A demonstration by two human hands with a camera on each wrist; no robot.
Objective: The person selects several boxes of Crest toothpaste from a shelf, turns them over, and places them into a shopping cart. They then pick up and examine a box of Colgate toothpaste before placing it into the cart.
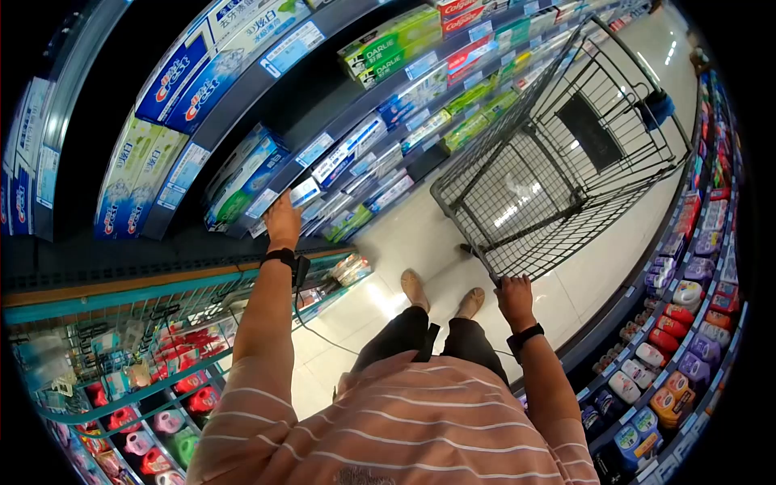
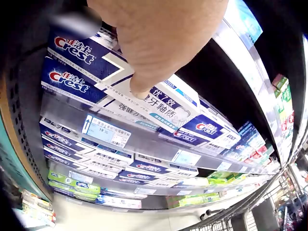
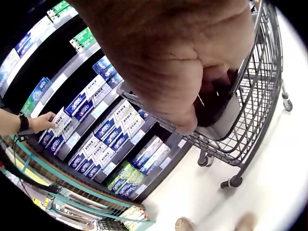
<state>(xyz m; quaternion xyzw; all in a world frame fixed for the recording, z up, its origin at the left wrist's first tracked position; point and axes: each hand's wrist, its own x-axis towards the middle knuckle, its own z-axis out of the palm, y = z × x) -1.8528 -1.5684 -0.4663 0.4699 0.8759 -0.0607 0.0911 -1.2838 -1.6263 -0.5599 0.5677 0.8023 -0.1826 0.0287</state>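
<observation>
At a shelf of toothpaste, my left hand (image 1: 283,222) holds a blue-and-white Crest toothpaste box (image 2: 166,107). Its thumb lies across the front of the box in the left wrist view, while the other fingers are hidden behind the hand. That box rests in a row on top of another Crest box (image 2: 72,82). Off to the other side, my right hand (image 1: 515,301) grips the near rim of a dark wire shopping cart (image 1: 558,194). The right wrist view shows this hand (image 3: 178,72) curled over the cart's edge, its fingertips partly hidden.
Shelves with Crest and green Darlie boxes (image 1: 388,48) rise ahead and left. A price tag (image 2: 106,131) fronts the shelf edge. Green wire racks (image 1: 145,303) stand at the near left. Bottles (image 1: 671,323) line the right side. My feet (image 1: 414,287) are on the pale floor (image 1: 388,242).
</observation>
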